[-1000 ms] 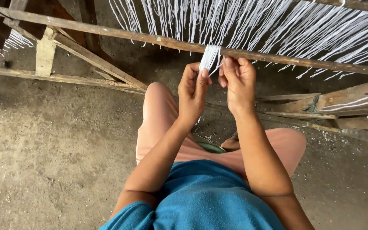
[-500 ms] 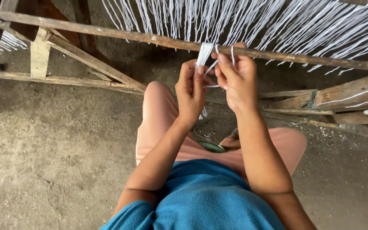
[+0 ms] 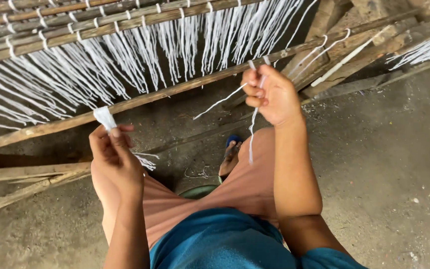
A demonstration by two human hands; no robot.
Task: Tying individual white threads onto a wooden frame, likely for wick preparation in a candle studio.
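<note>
The ground is rough grey packed earth [image 3: 384, 164], gritty and stained. At the far left, round bamboo-like poles [image 3: 75, 20] carry loops of white cotton yarn hanging in soft fringes [image 3: 140, 55], above a long weathered wooden bar [image 3: 175, 89] slanting across. Near left, the left hand [image 3: 115, 159] pinches a small bundle of white yarn ends [image 3: 104, 117] between thumb and fingers, just at the bar. To the right, the right hand [image 3: 269, 94] is curled shut around a few loose white strands [image 3: 251, 134] that dangle over the salmon-pink trousers [image 3: 235, 189]. Splintery planks [image 3: 374, 35] lie far right.
</note>
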